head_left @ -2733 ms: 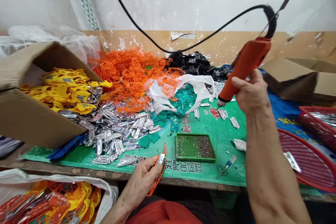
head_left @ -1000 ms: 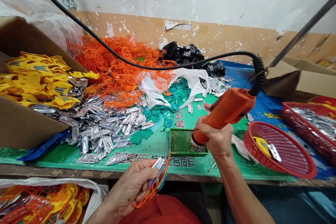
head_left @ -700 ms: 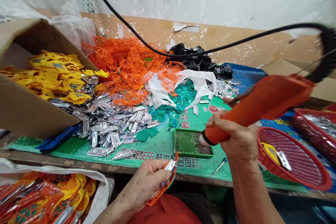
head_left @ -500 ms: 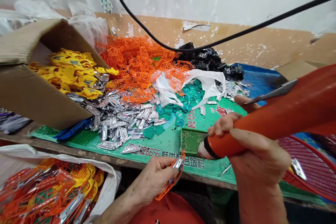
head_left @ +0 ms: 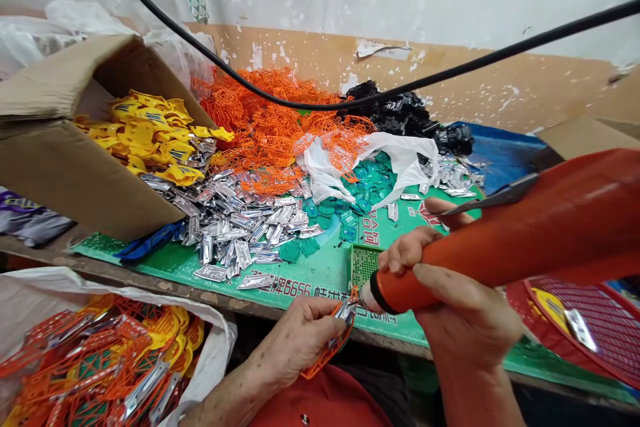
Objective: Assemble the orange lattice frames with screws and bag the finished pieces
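1. Near, left hand (head_left: 295,340): fingers curled, pinching an orange plastic lattice frame (head_left: 334,345) with a silver metal plate (head_left: 345,311) at its upper end. The frame's long axis rises from lower left to upper right, just over the desk's near edge.
2. Near, right hand (head_left: 465,313): fingers closed round the barrel of an orange electric screwdriver (head_left: 500,240). Its long axis slopes from upper right down to lower left.
3. Key relation: the blurred screwdriver tip (head_left: 367,297) lies just right of the silver plate and points at it. Contact cannot be told. The plate sits in the left hand; the right hand stands to its right.
4. Below left: a white sack (head_left: 215,347) of orange and yellow frames.
5. Behind the hands, on the green-topped desk (head_left: 320,287): a green tray (head_left: 364,263), partly hidden, and a heap of silver plates (head_left: 245,233).
6. Far: a cardboard box (head_left: 65,173) of yellow parts, a mound of orange lattice (head_left: 270,127), a white plastic bag (head_left: 385,167), and black parts (head_left: 410,113).
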A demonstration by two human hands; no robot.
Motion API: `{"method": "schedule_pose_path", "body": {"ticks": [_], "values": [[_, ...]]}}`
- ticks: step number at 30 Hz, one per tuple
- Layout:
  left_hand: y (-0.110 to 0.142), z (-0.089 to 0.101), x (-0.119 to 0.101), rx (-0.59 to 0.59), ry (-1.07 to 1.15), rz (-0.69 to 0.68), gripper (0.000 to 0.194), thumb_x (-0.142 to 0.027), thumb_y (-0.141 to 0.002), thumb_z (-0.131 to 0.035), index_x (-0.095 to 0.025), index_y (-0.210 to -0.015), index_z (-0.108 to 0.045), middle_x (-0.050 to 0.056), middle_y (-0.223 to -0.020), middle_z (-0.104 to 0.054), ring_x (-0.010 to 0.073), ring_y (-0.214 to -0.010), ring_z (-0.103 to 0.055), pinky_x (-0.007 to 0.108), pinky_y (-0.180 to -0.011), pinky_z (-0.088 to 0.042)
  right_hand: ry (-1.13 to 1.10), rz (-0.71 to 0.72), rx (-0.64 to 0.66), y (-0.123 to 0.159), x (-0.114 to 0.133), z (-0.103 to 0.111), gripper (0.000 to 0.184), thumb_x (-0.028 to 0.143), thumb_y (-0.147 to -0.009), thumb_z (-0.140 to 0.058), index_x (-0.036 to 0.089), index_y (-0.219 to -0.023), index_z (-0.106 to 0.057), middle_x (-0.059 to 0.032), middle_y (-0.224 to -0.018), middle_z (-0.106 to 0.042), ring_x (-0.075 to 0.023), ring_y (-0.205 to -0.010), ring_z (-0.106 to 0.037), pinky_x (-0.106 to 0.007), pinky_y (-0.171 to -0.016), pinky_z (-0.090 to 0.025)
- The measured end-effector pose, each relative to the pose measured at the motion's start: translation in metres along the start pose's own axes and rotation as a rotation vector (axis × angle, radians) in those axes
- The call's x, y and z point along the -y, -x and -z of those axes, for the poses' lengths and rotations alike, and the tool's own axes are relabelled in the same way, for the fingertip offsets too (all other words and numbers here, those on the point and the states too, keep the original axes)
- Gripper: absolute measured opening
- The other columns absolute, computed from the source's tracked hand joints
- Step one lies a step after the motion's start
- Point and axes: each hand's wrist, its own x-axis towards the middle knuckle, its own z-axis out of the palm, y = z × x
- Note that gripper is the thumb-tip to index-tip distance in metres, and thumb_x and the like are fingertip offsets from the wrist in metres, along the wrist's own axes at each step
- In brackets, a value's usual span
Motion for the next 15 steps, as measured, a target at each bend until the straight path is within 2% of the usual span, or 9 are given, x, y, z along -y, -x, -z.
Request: {"method": "schedule_pose_path", "body": {"ticks": [10, 15], "values": [[-0.0018, 0.0016, 0.0035, 0.002, 0.025, -0.002, 0.018, -0.029, -0.075, -0.055, -0.017, -0.062, -0.051, -0.007, -0.054, -0.03, 0.0083, -0.051, -0.021, 0.028, -0.05, -0.012, 0.036, -0.012, 0.027, -0.0014, -0.0044, 0.0, 0.05, 0.015, -0.067, -0.07, 0.03, -0.113, -0.058, 0.0032, -0.067, -0.06, -0.0139, -0.061, -0.057, -0.032, -0.062, -0.05], [-0.0021, 0.0022, 0.0058, 0.008, 0.024, -0.013, 0.017, -0.029, -0.076, -0.054, -0.017, -0.064, -0.052, -0.007, -0.055, -0.03, 0.0087, -0.052, -0.02, 0.028, -0.05, -0.013, 0.069, -0.021, 0.03, -0.001, -0.0035, 0.0004, 0.05, 0.016, -0.067, -0.07, 0.03, -0.113, -0.056, 0.0037, -0.066, -0.061, -0.0147, -0.061, -0.057, -0.033, -0.062, -0.05]]}}
